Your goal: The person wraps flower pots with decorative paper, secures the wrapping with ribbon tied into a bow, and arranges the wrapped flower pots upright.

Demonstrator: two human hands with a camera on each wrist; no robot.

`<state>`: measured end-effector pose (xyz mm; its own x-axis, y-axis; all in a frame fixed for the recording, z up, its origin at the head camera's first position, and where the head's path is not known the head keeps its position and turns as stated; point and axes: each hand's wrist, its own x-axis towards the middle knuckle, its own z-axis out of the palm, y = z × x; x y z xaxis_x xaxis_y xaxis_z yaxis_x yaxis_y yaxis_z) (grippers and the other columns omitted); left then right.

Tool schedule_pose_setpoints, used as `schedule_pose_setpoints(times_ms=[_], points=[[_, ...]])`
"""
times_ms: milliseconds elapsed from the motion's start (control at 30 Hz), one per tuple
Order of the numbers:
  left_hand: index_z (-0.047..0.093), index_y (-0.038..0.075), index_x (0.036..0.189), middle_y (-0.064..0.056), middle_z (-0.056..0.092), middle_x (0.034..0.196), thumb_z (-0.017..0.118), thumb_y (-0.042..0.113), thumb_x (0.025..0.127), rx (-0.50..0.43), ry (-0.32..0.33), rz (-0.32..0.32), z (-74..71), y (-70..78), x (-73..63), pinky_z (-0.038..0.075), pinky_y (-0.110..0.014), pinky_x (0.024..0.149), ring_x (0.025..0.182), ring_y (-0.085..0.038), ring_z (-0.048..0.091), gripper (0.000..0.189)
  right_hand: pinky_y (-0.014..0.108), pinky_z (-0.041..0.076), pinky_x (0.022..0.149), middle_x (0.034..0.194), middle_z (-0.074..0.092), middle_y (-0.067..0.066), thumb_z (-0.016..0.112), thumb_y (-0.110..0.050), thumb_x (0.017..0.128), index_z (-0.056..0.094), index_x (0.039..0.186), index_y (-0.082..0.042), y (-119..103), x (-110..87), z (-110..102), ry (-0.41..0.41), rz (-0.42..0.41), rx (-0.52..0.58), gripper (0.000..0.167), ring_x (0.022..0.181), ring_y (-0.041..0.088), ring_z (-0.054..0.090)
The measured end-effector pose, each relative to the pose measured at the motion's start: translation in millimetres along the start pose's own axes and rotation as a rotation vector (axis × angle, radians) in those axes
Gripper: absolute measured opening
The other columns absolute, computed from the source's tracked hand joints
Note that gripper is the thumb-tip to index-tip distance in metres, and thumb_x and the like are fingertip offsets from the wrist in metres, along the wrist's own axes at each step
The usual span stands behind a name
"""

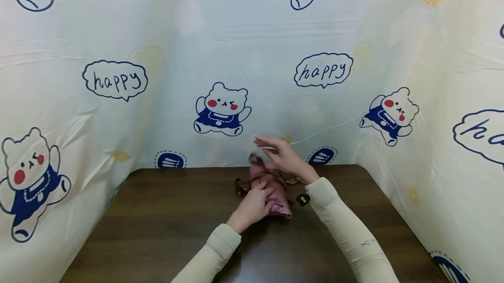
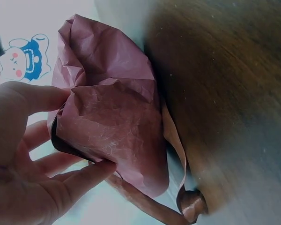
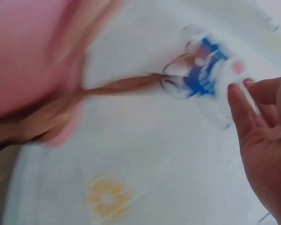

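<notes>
A gift wrapped in crinkled pink paper [image 1: 280,202] lies near the far side of the table, tied with a brown ribbon [image 3: 126,86]. My left hand [image 1: 253,204] grips it from the near left. In the left wrist view, the thumb and fingers [image 2: 91,180] hold the wrapping [image 2: 117,122] at a dark-edged fold. One ribbon end hangs in a curl [image 2: 193,206]. Raised over the far end of the gift is my right hand [image 1: 287,156], its fingers extended. The right wrist view shows the ribbon's tip apart from those fingers [image 3: 243,112].
The dark brown wooden table [image 1: 177,213] runs up to a pale curtain [image 1: 267,38] printed with bears and the word happy. The curtain also hangs along the left and right sides. A small black device [image 1: 303,199] sits at the right cuff.
</notes>
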<state>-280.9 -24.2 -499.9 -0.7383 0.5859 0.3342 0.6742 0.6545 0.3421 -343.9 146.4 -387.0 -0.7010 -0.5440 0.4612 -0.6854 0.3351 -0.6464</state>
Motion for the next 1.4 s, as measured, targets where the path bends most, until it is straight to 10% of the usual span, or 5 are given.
schedule_pose_setpoints(times_ms=[433,633,867,1133,1400], points=[[0.062,0.006,0.14,-0.026,0.051,0.148,0.071,0.017,0.094,0.0,0.019,-0.01,-6.6,-1.0,1.7,0.049,-0.051,0.105,0.132,-0.04,0.055,0.048,0.041,0.055,0.088,0.111,0.067,0.015,0.08,-0.002,0.082,0.061,0.119,0.002,55,-50.8,-6,-0.363,0.422,-0.321,0.042,0.1,0.026,0.064],[0.063,0.006,0.137,-0.026,0.053,0.146,0.072,0.017,0.093,0.016,0.037,0.0,-6.6,-1.2,2.7,0.049,-0.051,0.105,0.132,-0.04,0.055,0.046,0.028,0.052,0.064,0.08,0.067,0.003,0.067,0.001,0.087,0.068,0.092,-0.003,73,-55.6,1,-0.317,0.398,-0.297,0.007,0.067,0.011,0.059],[0.064,0.005,0.136,-0.025,0.052,0.148,0.072,0.016,0.094,0.006,0.031,0.013,-3.6,1.7,0.4,0.049,-0.05,0.105,0.131,-0.039,0.056,0.044,0.03,0.056,0.067,0.082,0.072,0.005,0.063,-0.004,0.097,0.072,0.094,-0.005,36,-25.8,13,-0.014,0.303,-0.286,0.009,0.07,0.011,0.065],[0.064,0.003,0.136,-0.018,0.055,0.143,0.071,0.011,0.094,-0.044,0.013,0.03,0.2,-0.6,-2.6,0.041,-0.026,0.055,0.053,-0.012,0.046,0.043,0.039,0.058,0.088,0.135,0.065,0.016,0.051,0.0,0.104,0.061,0.139,-0.003,-12,-8.5,35,-0.128,0.003,-0.01,0.037,0.108,0.035,0.069],[0.056,0.008,0.146,-0.022,0.045,0.154,0.07,0.019,0.096,0.003,0.021,0.018,0.4,-2.1,-5.3,0.056,-0.045,0.094,0.115,-0.034,0.066,0.053,0.03,0.048,0.073,0.113,0.073,0.014,0.05,0.003,0.101,0.071,0.121,-0.001,23,-49.8,31,-0.132,0.188,-0.225,0.03,0.074,0.018,0.057]])
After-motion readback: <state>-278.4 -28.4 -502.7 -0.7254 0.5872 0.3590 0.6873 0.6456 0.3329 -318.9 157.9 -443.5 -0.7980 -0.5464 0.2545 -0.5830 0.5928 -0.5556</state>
